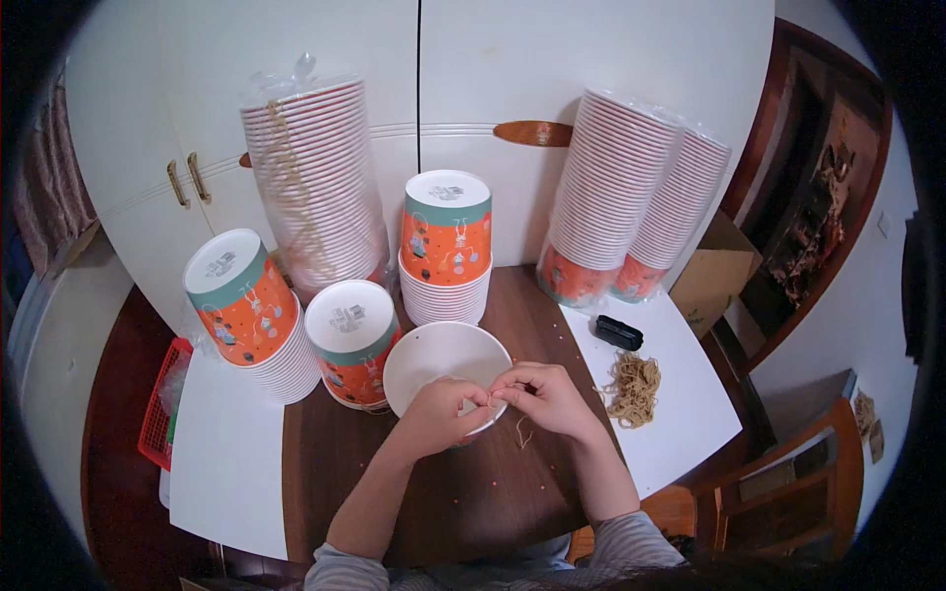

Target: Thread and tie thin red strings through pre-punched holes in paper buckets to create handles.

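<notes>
A white paper bucket [434, 355] stands mouth up on the brown table in front of me. At its near right rim, my left hand [441, 419] is closed in a pinch, thumb against finger. Fingertip to fingertip with it, my right hand [547, 396] pinches a thin tan string. The string's loose tail [524, 433] hangs below the right hand. What the left fingertips hold is too small to make out for certain, though the string runs at them. Just left of the open bucket, an orange and green bucket [350, 320] sits upside down.
Upside-down bucket stacks stand at left [246, 305] and centre back [446, 236]. Tall plastic-wrapped stacks rise at back left [315, 187] and back right [616, 187]. On the right white panel lie a tangled string heap [633, 391] and a black case [618, 332]. A wooden chair [788, 492] is lower right.
</notes>
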{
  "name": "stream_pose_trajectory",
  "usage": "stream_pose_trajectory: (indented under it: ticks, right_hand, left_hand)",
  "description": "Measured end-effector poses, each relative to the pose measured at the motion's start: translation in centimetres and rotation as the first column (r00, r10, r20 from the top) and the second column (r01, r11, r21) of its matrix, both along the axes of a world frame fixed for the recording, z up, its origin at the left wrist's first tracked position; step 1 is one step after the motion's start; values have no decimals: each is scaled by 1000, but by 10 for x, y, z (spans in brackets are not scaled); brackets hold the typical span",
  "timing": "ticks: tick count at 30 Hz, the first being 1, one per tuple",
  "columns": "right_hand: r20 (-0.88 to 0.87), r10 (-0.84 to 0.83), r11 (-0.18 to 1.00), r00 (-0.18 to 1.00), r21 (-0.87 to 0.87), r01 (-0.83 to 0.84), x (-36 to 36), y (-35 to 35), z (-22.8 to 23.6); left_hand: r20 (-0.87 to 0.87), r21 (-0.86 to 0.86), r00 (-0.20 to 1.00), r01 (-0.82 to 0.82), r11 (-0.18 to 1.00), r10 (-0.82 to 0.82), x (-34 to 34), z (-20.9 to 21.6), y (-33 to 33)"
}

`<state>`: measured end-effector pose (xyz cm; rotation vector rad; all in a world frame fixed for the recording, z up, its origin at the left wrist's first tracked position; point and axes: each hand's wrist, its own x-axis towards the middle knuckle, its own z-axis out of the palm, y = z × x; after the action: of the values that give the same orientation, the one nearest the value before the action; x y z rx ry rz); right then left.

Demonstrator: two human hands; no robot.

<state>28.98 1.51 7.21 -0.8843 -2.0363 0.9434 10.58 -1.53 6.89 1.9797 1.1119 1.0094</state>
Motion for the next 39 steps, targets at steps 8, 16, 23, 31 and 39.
stream_pose_trajectory:
  ticks: [8,16,23,31,39]
  right_hand:
    - [85,-1,996,996,-87,9,4,0,-1]
    - [97,26,992,995,-127,-13,5,-2,6]
    - [145,39,985,989,-174,-13,5,-4,9]
    - [188,81,991,979,-119,-59,2,-2,6]
    - [240,119,993,964,-2,-122,0,-4,8]
  left_hand:
    - [125,-219,992,2,976,27,-5,-7,1]
    - [330,-271,944,71,960,23,-7,-8,5]
    - [342,-281,937,30,959,71,-9,-8,5]
    - [300,-277,943,-58,959,143,-11,-13,8]
    - [111,-57,952,-282,958,287,-8,-14,8]
